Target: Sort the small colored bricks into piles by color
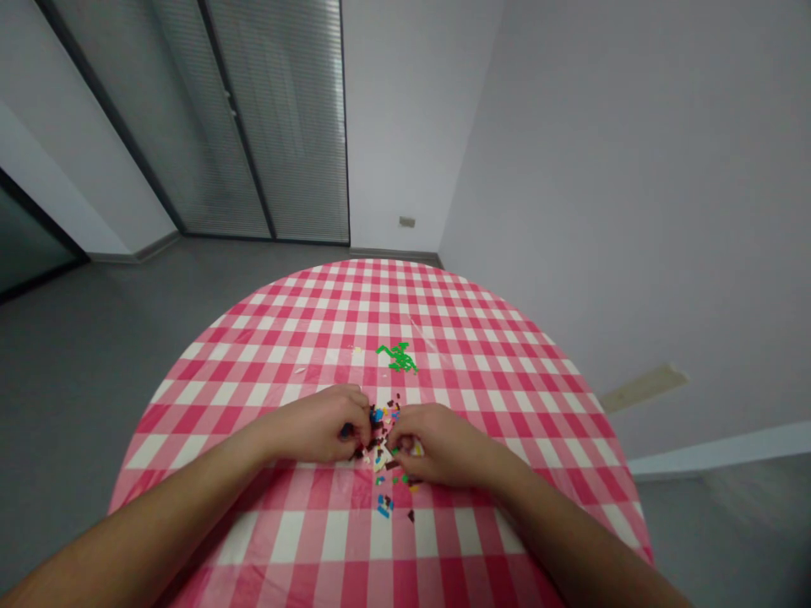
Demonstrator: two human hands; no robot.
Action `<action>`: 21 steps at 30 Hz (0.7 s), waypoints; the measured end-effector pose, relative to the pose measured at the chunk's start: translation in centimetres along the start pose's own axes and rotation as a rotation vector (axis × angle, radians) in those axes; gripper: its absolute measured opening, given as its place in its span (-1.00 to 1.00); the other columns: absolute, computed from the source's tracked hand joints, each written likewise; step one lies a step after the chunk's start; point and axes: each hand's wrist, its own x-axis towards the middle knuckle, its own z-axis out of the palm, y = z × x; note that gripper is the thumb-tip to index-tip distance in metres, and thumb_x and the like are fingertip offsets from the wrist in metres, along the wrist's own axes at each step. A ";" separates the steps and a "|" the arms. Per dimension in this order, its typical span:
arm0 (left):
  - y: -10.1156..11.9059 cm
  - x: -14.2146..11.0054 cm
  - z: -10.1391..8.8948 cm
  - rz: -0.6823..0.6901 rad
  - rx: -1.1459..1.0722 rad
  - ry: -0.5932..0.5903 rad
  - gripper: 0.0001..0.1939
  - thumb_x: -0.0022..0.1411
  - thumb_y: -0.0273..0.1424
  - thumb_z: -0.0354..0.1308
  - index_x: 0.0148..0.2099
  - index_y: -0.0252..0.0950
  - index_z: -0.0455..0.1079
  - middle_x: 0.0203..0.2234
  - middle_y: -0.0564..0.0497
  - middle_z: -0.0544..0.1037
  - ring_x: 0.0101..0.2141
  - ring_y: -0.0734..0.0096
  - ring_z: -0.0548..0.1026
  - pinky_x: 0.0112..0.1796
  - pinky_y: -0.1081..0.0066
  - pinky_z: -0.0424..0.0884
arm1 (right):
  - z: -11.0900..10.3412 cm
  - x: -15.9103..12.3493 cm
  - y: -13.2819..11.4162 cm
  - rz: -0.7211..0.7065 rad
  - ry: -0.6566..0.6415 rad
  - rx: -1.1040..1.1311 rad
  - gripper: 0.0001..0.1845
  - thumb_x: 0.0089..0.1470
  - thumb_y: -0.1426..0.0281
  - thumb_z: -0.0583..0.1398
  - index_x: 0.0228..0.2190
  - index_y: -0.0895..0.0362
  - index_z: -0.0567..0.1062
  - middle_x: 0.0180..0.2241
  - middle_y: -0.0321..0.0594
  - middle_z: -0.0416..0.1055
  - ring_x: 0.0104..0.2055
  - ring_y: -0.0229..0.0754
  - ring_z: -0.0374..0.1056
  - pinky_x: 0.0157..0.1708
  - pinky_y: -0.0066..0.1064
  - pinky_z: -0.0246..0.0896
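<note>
Left grip (313,426) and right grip (437,443) are held curled over the plastic bricks (382,428) between them, any pinch unseen; slow fingertip work is suited

A round table covered in a pink-and-white checked cloth (272,338) carries everything here. Near its middle lies a tight, branching cluster of small green plastic bricks (398,357). Just closer to the near edge spreads a loose scatter of tiny dark brown, blue, yellow and green plastic bricks (386,481), ending in a small group of blue plastic bricks (383,506)
</note>
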 end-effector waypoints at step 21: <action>0.4 0.4 0.6 -0.059 0.113 0.062 -0.77 0.21 -0.62 0.09 -0.26 -0.27 0.53 -0.39 0.01 0.54 -0.30 0.37 0.46 -0.23 0.40 0.31 | -1.2 0.7 7.7 0.413 0.457 -0.317 -0.72 0.25 0.41 0.10 -0.21 0.13 0.62 -0.27 -0.13 0.40 -0.18 -0.14 0.32 -0.16 -0.36 0.20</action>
